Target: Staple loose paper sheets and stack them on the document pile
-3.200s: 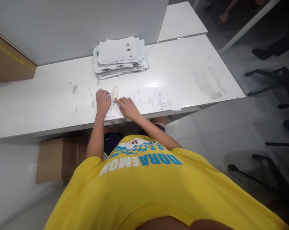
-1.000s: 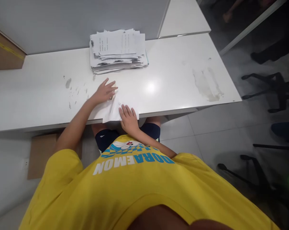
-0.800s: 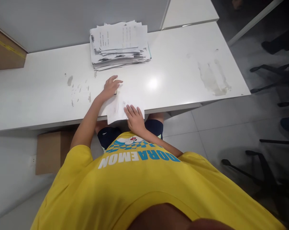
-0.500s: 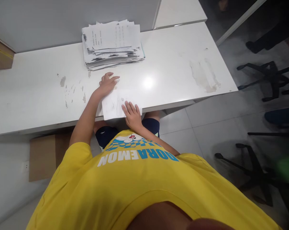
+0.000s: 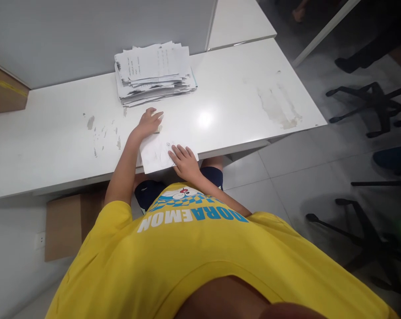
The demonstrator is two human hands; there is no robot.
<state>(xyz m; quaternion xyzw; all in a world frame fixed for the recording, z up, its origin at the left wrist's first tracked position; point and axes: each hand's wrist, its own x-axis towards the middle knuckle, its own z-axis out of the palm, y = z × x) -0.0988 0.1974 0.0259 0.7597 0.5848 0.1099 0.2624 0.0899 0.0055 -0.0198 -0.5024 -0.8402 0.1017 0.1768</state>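
A white sheet of paper (image 5: 154,155) with faint pencil-like drawing marks lies at the front edge of the white desk, its near side overhanging slightly. My right hand (image 5: 185,165) rests flat on the sheet's right part, fingers stretched out. At the sheet's far left edge, my left hand (image 5: 149,123) curls its fingers over a small pale object (image 5: 157,130) with a dark edge. Most of that object is hidden under the hand, so its kind cannot be made out.
A thick stack of printed papers (image 5: 154,73) stands behind my left hand, against the grey partition (image 5: 87,35). Cardboard boxes sit at the desk's far left (image 5: 6,91) and below it (image 5: 63,228). Chair bases (image 5: 375,104) and another person's leg (image 5: 363,51) appear on the right.
The view has shifted slightly, so the desk sits lower in it. More of the small object shows beneath my left hand. My right hand stays flat on the sheet.
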